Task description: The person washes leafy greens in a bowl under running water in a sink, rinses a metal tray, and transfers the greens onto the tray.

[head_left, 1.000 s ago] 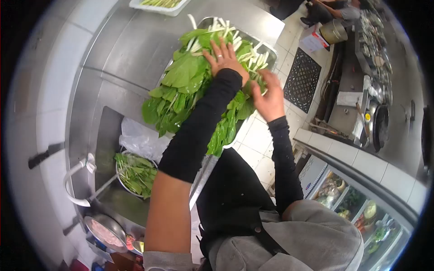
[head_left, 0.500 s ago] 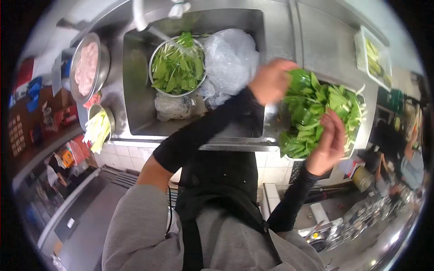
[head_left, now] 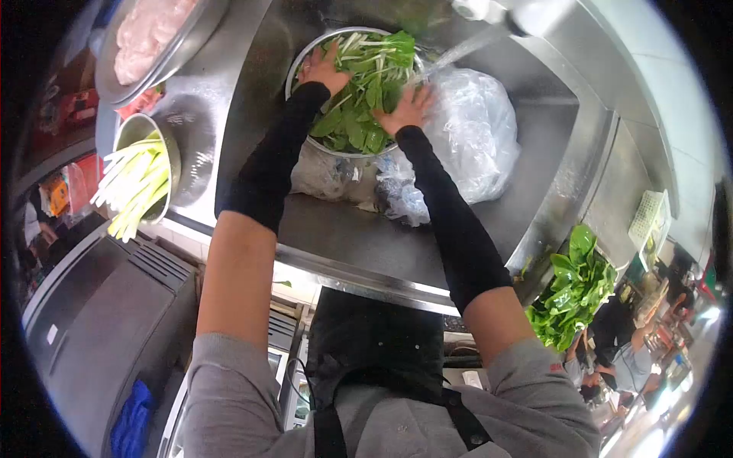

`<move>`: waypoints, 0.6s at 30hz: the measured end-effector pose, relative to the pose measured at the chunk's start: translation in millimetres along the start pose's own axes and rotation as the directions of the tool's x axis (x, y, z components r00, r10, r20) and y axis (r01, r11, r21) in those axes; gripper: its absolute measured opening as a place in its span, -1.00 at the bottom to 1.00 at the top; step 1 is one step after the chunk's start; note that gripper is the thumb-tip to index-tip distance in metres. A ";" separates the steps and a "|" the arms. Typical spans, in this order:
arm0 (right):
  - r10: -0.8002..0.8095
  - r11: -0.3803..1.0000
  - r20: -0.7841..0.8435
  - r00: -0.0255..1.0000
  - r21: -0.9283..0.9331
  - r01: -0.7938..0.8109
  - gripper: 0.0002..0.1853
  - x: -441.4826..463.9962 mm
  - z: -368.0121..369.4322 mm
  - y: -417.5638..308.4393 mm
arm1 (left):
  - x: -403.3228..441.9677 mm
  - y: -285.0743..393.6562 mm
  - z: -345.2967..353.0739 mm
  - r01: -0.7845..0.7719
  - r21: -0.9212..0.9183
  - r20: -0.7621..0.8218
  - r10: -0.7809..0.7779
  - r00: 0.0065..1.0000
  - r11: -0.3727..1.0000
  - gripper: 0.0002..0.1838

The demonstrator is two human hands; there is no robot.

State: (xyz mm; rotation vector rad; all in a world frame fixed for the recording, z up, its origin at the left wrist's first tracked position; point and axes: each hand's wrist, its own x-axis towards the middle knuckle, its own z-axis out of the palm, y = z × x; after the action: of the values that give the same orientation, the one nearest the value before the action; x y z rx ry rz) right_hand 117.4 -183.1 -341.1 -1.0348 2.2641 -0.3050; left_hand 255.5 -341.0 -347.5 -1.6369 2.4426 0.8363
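Observation:
Both hands are at a round metal bowl [head_left: 290,82] in the sink, which is full of leafy greens [head_left: 365,91] with pale stems. At the bowl's upper left, my left hand [head_left: 324,70] rests on the greens with its fingers spread. My right hand [head_left: 406,109] lies at the right side of the bowl, fingers apart, touching the leaves near the rim. Water [head_left: 466,47] runs from a white tap [head_left: 534,17] toward the bowl's right edge. A clear plastic bag [head_left: 475,137] sits in the sink right of the bowl.
Left of the sink [head_left: 351,237] stand a metal bowl of pale pink meat [head_left: 149,38] and a container of cut pale green stalks [head_left: 137,179]. More greens [head_left: 573,290] lie on the right, near a white basket [head_left: 649,221]. People [head_left: 630,366] are at the far right.
Both hands have moved from the pile of greens on the right counter to the bowl in the sink. The view has turned to the left, toward the sink.

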 end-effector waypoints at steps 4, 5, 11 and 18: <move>-0.128 0.972 0.228 0.965 -0.165 0.168 0.14 -20.5 46.2 -23.4 | 15.2 -7.0 37.2 -0.166 0.286 0.423 0.032 0.906 0.944 -0.08; -0.172 0.960 0.279 0.945 -0.169 0.225 0.08 -26.0 48.0 -26.4 | 10.8 6.5 27.2 -0.242 0.372 0.532 0.008 0.847 0.896 -0.09; -0.255 0.928 -0.144 0.956 0.241 0.284 -0.39 -12.3 2.0 23.3 | 17.2 39.2 -1.6 -0.242 0.348 0.283 0.145 0.948 0.906 -0.11; -0.155 0.946 -0.117 0.981 0.267 0.182 0.01 18.8 42.9 22.2 | 12.7 50.3 7.1 -0.427 0.447 0.517 0.163 0.841 0.786 -0.13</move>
State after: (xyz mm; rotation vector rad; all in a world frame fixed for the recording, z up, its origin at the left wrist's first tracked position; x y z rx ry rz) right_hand 121.5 -180.3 -392.7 -1.0844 2.1395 -0.7359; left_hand 204.3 -334.2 -338.5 -0.7482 2.3131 0.4029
